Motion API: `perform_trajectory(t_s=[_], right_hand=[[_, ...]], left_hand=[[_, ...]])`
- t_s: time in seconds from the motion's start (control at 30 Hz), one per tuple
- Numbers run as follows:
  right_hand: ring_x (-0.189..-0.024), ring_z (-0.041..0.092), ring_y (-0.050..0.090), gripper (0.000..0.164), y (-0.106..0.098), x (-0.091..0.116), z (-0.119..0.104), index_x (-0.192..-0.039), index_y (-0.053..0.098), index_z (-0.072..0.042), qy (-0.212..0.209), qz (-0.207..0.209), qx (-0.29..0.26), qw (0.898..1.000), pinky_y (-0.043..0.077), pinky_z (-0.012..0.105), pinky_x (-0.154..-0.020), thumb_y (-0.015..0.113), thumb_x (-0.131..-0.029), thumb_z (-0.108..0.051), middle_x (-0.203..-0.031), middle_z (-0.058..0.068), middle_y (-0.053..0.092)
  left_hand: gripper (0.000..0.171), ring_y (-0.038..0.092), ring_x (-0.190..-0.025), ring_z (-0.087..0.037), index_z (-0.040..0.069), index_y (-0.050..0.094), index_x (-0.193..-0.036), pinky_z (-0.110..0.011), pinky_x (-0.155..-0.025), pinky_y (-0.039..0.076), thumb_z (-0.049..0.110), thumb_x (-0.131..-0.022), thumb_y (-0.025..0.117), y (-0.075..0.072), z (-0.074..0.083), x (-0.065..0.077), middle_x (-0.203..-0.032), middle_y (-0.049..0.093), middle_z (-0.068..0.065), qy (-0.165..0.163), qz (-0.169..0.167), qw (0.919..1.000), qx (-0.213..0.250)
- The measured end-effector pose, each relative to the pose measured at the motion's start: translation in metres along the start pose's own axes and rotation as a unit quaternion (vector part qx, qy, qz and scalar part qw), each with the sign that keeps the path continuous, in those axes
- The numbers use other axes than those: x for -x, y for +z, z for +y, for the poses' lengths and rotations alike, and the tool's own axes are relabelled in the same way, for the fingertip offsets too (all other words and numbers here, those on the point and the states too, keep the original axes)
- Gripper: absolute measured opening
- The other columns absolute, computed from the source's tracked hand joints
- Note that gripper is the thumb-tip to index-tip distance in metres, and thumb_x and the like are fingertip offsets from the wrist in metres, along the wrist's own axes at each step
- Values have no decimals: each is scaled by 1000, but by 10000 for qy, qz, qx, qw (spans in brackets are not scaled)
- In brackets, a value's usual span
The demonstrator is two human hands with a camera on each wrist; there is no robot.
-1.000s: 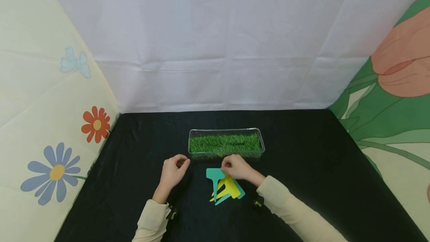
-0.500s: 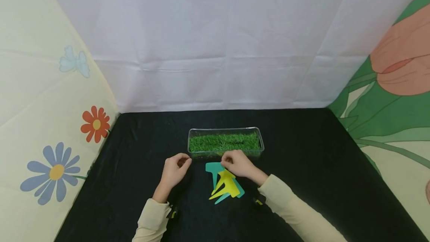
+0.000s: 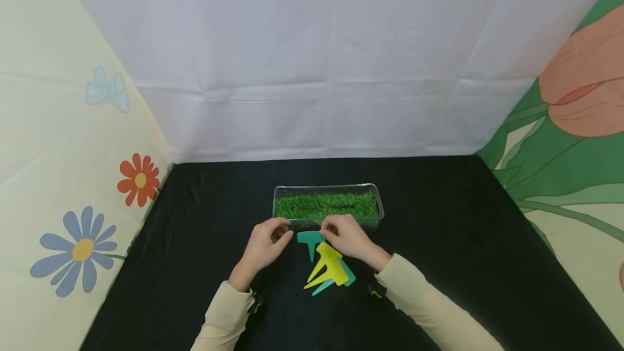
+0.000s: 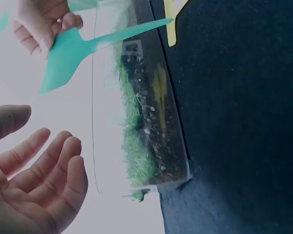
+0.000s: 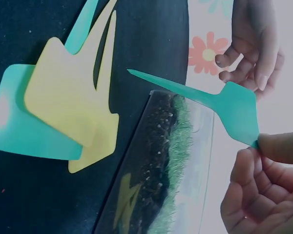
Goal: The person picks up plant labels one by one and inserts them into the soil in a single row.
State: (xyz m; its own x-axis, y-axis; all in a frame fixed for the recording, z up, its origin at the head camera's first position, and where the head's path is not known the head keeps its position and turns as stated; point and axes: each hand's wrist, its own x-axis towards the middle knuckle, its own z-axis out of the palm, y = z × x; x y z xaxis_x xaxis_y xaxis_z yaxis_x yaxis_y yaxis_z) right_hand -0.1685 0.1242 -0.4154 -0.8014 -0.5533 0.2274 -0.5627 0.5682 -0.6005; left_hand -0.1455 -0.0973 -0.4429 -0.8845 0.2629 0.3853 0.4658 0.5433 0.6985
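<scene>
My right hand [image 3: 347, 236] pinches one corner of a green T-shaped plant label [image 5: 237, 113], raised in front of the planter box, its pointed stem hanging down toward me. My left hand [image 4: 41, 178] is just left of the label's wide head, its thumb and fingers apart and nothing between them. On the black cloth below, two yellow plant labels [image 5: 71, 92] overlap, lying partly over another green label [image 5: 24, 122]. Their pointed stems face me. Behind the hands stands a clear planter box [image 3: 380, 215] with green grass [image 3: 324, 206] and dark soil inside.
Black cloth [image 3: 439, 242] covers the table around the box. A white sheet [image 3: 326, 69] hangs at the back. Flower-printed cloths [image 3: 49, 140] close off both sides.
My right hand has lifted the green label up and away from the pile toward the box. My left hand has moved right, closer to the label.
</scene>
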Motion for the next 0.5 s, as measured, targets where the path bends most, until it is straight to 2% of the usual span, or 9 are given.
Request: perform_trajectory(t_s=[0.2,0.5], right_hand=[[-51,2,43,8,0,1,-5,-78,63,-9,-159,100,120,9998,39,20,-49,63,-84,-5,-66,-6,54],[-54,3,45,7,1,1,-9,-78,62,-9,-314,228,272,9989,40,20,-51,63,-84,-6,-68,-4,55]], left_hand=[[20,57,-66,-13,-1,63,-100,-22,-56,46,8,-83,66,2,5,-3,-84,62,-7,441,-296,9984,-190],[5,46,-59,-5,8,66,-87,-20,-53,41,9,-83,66,7,8,-8,-74,57,4,834,-427,9938,-605]])
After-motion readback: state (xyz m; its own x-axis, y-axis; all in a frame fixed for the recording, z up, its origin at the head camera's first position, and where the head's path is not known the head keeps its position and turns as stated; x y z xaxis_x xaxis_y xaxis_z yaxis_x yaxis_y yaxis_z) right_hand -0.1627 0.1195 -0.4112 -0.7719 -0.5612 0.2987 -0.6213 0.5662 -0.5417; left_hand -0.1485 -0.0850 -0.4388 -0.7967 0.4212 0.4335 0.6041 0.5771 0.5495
